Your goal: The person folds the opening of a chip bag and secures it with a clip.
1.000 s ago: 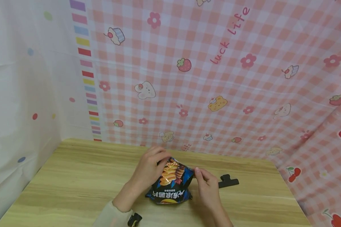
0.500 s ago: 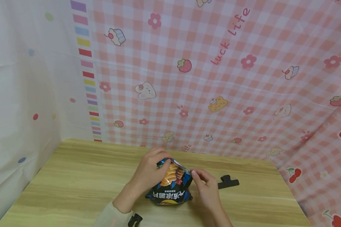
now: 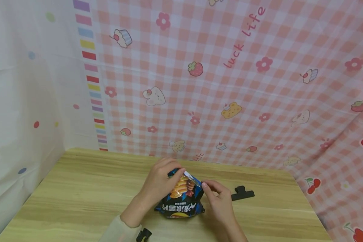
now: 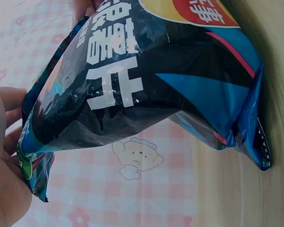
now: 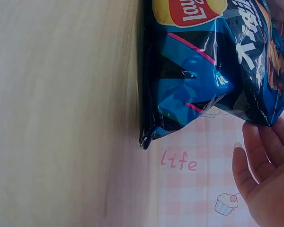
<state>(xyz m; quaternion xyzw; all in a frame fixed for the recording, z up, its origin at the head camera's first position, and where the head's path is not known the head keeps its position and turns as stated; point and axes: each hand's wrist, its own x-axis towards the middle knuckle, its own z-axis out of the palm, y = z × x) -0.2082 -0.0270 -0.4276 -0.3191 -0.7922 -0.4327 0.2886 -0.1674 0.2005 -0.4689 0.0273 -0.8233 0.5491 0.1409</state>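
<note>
A black and blue bag of potato chips (image 3: 181, 198) stands on the table between both hands, its printed lettering upside down in the head view. At its upper left corner, my left hand (image 3: 161, 178) grips the bag with the thumb on the front. My right hand (image 3: 219, 198) pinches the bag's upper right edge between thumb and fingers. A pale silvery strip shows along the top edge between the hands. In the left wrist view the left hand (image 4: 7, 161) holds a crumpled corner; in the right wrist view the right fingers (image 5: 258, 156) lie at the bag's edge.
A black wide-jawed bag clip (image 3: 243, 193) lies on the wooden table (image 3: 93, 195), just right of the right hand. A small black and yellow item (image 3: 143, 234) sits near the left sleeve (image 3: 120, 230). A pink checked cloth (image 3: 175, 111) hangs behind the table.
My right hand has moved slightly left along with the bag's top edge. The pale strip along that edge has come into view. My left hand stays nearly in place, its thumb slightly farther right.
</note>
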